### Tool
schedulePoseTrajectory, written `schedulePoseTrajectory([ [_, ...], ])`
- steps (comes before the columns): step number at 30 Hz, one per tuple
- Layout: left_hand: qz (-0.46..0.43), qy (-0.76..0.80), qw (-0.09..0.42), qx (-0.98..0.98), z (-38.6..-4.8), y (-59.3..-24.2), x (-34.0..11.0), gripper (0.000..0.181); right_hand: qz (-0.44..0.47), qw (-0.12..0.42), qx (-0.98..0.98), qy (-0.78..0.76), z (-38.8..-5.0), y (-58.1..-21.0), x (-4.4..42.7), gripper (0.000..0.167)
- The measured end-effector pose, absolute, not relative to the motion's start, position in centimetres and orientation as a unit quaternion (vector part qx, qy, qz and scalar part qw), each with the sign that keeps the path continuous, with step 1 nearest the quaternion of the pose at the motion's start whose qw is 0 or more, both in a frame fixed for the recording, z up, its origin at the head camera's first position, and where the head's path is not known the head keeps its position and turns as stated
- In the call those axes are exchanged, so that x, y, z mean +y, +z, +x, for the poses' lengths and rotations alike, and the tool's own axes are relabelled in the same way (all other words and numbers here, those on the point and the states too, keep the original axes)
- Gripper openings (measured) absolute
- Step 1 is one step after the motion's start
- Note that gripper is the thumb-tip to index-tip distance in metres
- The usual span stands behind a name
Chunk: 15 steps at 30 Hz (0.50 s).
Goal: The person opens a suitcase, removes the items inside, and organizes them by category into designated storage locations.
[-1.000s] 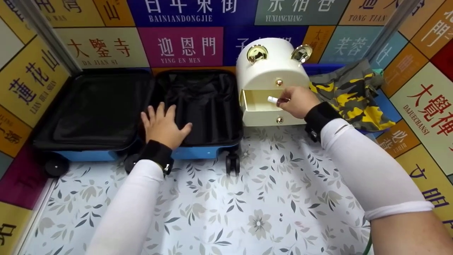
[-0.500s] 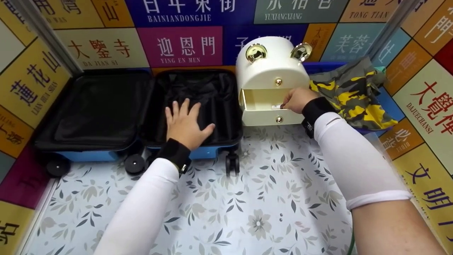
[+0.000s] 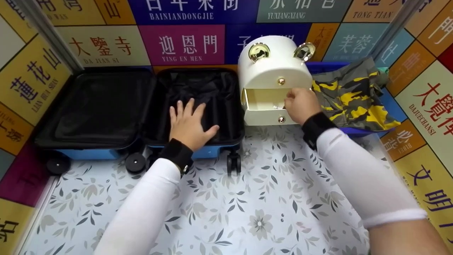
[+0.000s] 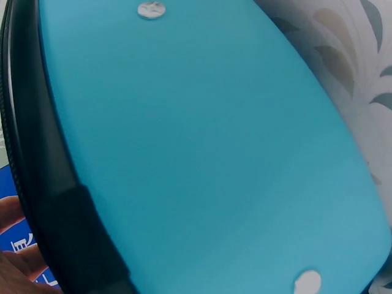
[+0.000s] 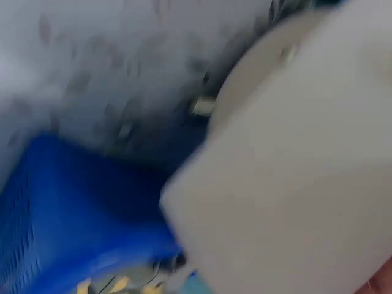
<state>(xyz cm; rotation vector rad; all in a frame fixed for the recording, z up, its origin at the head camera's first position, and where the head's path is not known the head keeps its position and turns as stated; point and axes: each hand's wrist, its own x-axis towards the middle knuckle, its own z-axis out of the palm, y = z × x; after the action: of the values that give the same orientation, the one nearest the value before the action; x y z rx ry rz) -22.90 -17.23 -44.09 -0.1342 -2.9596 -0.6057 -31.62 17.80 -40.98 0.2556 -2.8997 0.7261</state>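
The white rounded cabinet [image 3: 272, 69] has gold knobs and two gold round pieces on top. Its lower drawer [image 3: 263, 117] stands pulled out. At that drawer's right side is my right hand [image 3: 303, 105], fingers bent downward. Beside the fingertips, low in the drawer, a small white cylindrical piece [image 3: 276, 107] is partly visible; whether the fingers touch it I cannot tell. My left hand [image 3: 189, 124] is spread over the right half of the open black-lined suitcase [image 3: 221, 120]. The left wrist view shows the suitcase's blue outer side [image 4: 208, 141] and some fingers [image 4: 24, 260].
The suitcase's other half [image 3: 99, 106] lies to the left, with black wheels [image 3: 135, 163] at the front. Right of the cabinet, a blue basket [image 5: 92, 208] holds camouflage cloth [image 3: 350, 95]. Sign-covered panels [image 3: 191, 44] enclose the back and sides. A floral sheet [image 3: 262, 198] covers the surface.
My right hand has lowered the white piece into the drawer, then lifted slightly off to the right. My left hand has shifted right over the suitcase, fingers still spread.
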Motion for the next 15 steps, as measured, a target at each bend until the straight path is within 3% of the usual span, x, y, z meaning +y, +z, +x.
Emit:
schedulePoseTrajectory([
  [3,-0.043,-0.198,0.062,-0.977,-22.9,-44.0,-17.4,0.086,0.106,0.139,-0.952,0.253,-29.4,-42.1,17.5,0.026],
  [6,-0.037,-0.192,0.062,-0.979,-22.9,-43.9,-17.5,0.086,0.126,0.167,-0.949,0.234,-28.0,-43.3,17.4,0.025],
  [15,-0.031,-0.186,0.053,-0.981,-22.7,-44.3,-17.8,0.088,0.138,0.15,-0.957,0.207,-28.0,-45.6,16.6,0.017],
])
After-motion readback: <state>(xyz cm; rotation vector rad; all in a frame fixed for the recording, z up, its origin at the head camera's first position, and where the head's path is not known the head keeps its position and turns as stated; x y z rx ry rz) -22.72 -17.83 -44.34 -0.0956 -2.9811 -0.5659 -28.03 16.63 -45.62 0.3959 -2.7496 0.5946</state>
